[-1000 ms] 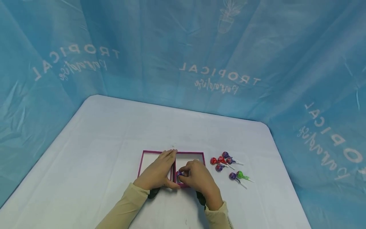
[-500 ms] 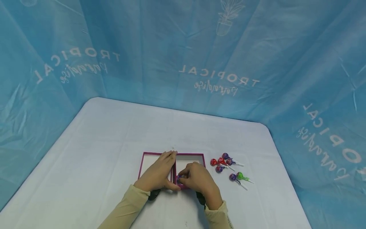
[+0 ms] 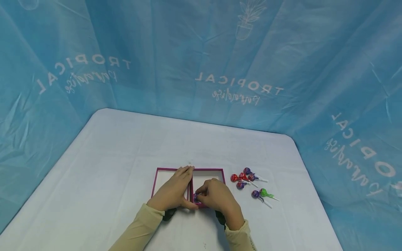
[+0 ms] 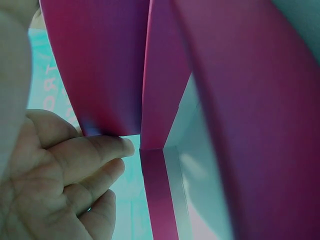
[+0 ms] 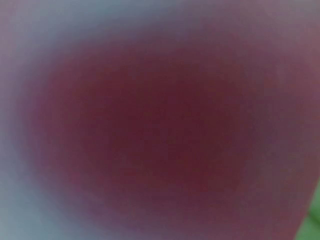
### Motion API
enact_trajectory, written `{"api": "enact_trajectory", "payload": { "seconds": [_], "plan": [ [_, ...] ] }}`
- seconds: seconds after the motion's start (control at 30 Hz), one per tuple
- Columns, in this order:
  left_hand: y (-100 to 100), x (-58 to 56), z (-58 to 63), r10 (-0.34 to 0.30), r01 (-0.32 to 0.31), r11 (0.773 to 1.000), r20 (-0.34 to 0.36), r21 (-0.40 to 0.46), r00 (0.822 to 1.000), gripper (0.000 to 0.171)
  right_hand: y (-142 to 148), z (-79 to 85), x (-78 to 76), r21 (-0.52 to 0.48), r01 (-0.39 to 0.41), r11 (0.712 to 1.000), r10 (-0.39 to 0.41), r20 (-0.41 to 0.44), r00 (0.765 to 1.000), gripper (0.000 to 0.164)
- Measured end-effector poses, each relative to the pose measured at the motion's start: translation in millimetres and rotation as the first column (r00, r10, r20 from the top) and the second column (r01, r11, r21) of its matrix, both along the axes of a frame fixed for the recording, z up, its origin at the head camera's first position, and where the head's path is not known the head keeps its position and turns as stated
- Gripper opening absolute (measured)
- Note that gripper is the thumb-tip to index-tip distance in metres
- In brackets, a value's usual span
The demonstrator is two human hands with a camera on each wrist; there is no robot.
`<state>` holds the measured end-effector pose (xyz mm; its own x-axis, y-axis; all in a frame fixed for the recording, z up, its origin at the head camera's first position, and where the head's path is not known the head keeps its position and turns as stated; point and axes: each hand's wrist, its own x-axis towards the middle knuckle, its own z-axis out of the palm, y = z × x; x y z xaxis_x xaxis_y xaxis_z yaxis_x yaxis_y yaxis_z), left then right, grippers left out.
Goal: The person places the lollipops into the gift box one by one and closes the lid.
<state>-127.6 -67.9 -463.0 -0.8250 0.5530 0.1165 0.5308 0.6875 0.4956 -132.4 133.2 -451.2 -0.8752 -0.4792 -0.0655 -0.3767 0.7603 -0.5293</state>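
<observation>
In the head view a magenta box with white insides lies opened as two shallow halves, a left half (image 3: 166,168) and a right half (image 3: 208,169). My left hand (image 3: 172,190) spans their adjoining walls, thumb at the near edge and fingertips at the far edge. In the left wrist view, its fingers (image 4: 95,150) reach the end of a magenta wall (image 4: 100,65). Inside the right half, my right hand (image 3: 216,195) pinches a purple-wrapped lollipop (image 3: 196,197) at the near left corner; its stick is hidden. The right wrist view shows only a dark red blur.
Right of the box lie several wrapped lollipops, among them a red lollipop (image 3: 234,177), a purple lollipop (image 3: 255,194) and a green lollipop (image 3: 263,192), sticks pointing right. A white cloth (image 3: 141,139) covers the table, and a blue printed curtain (image 3: 176,62) surrounds it.
My right hand has lowered the purple lollipop slightly toward the near left corner of the right half. The left hand keeps its place on the box; the view has tilted up a little.
</observation>
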Motion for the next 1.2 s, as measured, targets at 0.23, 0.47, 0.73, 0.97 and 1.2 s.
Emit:
{"api": "enact_trajectory", "payload": {
  "seconds": [0.23,0.47,0.73,0.97,1.2],
  "plan": [
    [2.1,0.5,-3.3,0.002,-0.002,1.000,0.004,0.006,1.000,0.126,3.7,-0.7,2.0,-0.014,0.003,1.000,-0.003,-0.027,1.000,0.018],
    [3.8,0.4,-6.5,0.000,0.000,1.000,0.005,0.014,1.000,0.127,12.0,2.1,2.2,-0.092,-0.016,0.996,0.015,-0.018,1.000,0.019],
    [3.5,0.4,-5.9,0.013,-0.014,1.000,0.051,0.024,0.999,0.128,21.0,5.1,3.3,-0.163,-0.011,0.987,-0.013,-0.145,0.989,0.020],
    [4.3,0.6,-4.4,0.033,-0.035,0.999,0.092,0.013,0.995,0.127,33.2,15.2,7.4,-0.206,0.137,0.969,-0.188,-0.256,0.948,0.022],
    [4.3,0.7,-4.1,0.030,-0.033,0.999,0.115,0.028,0.993,0.127,60.0,15.7,11.7,-0.292,0.222,0.930,-0.318,-0.341,0.884,0.027]
  ]
}}
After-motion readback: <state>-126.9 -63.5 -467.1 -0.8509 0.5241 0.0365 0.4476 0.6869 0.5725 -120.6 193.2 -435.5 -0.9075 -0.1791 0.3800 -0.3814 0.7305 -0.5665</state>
